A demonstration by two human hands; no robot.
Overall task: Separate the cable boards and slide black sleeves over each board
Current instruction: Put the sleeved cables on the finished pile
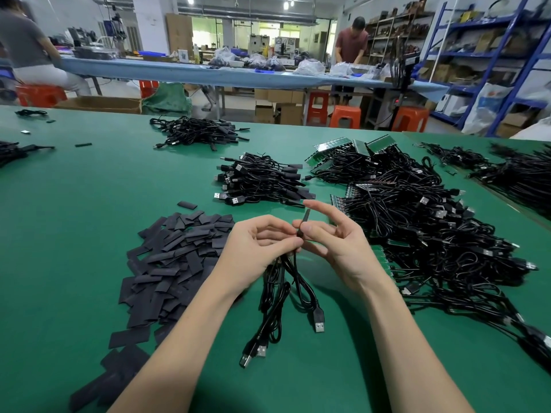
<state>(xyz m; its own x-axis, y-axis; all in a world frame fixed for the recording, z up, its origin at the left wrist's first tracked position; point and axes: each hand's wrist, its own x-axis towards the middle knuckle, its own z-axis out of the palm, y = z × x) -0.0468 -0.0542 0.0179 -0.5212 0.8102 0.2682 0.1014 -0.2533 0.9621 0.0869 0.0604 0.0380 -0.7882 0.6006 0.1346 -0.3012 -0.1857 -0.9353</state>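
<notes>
- Over the green mat [89, 234], near its front edge, I have both hands raised with one sleeve [306, 216] standing almost upright between them.
- My left hand [262, 248] has its fingers curled, thumb and forefinger pinching the join where sleeve meets cable [301, 281]; other cables hang from the same hand, their USB plugs [319, 321] resting on the mat.
- My right hand [331, 242] pinches the sleeve low down with thumb and a fingertip, forefinger stretched up alongside it, the rest loosely spread.
- I cannot tell whether a board is already inside the sleeve; it is hidden.
- Handling, as I judge it: the sleeve is light, thin and flattened, so it will buckle if pushed from the far end. I would hold it near its mouth and press its edges to open it.
- A board should be small, stiff and light, with a delicate solder joint. I would grip its edges, not pull on the cable.
- Cables are limp and springy; they tangle easily, so I would keep the hanging ones bunched.
- Spare sleeves lie in a loose heap [176, 260] left of my hands, slippery-looking and easy to scatter.
- Right of me is a big tangle [432, 234] with green board strips [337, 149] still joined; beyond my hands sits a tidier bundle [262, 180], seemingly sleeved.
- That mat looks flat and slightly grippy.
- Room: a workshop with a long blue bench [208, 70], orange stools [346, 116], blue shelving [477, 55], and two people working far off.
</notes>
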